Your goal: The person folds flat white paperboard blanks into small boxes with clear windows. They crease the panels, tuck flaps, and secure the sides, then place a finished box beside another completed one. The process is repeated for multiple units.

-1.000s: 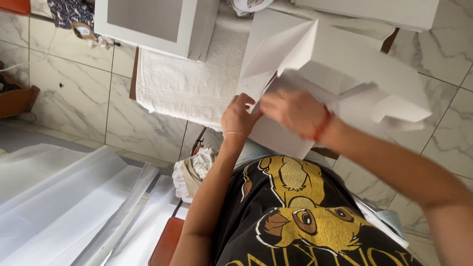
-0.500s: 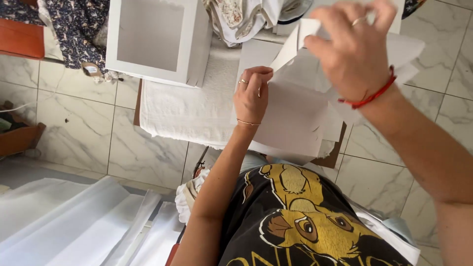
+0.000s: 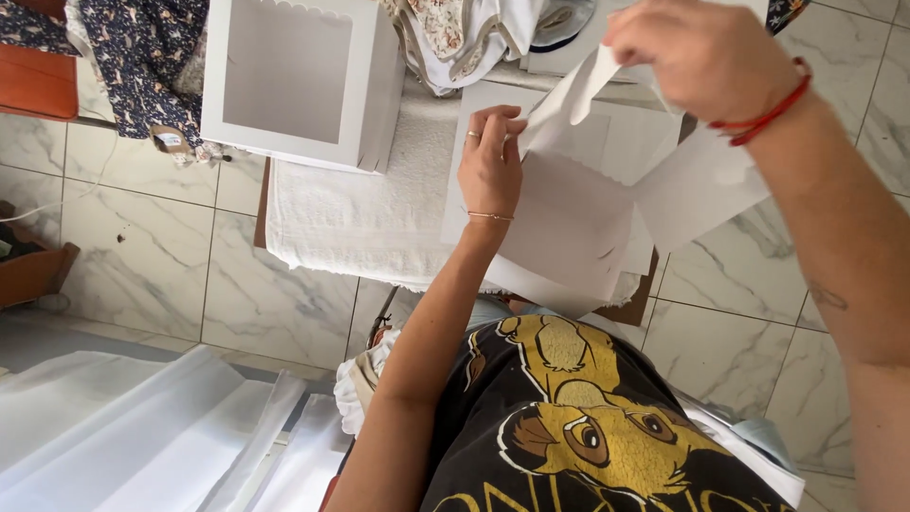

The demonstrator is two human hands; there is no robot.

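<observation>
A flat white cardboard box blank (image 3: 569, 223) with cut flaps lies over a small table covered by a white towel (image 3: 351, 223). My left hand (image 3: 490, 163) presses on the blank's left part, fingers curled at a fold. Raised above it, my right hand (image 3: 697, 52), with a red cord at the wrist, pinches the top of a lifted flap (image 3: 569, 100). Another flap hangs out to the right under my right forearm.
A finished white box with a window (image 3: 294, 81) stands at the towel's back left. Patterned clothes (image 3: 133, 66) and folded fabric (image 3: 455, 38) lie behind. White sheets (image 3: 142, 436) are stacked at lower left on the marble floor (image 3: 142, 256).
My right hand has risen from the folded blank and pulled one flap up. My left hand slid down onto the blank's left side, and the blank has opened flatter.
</observation>
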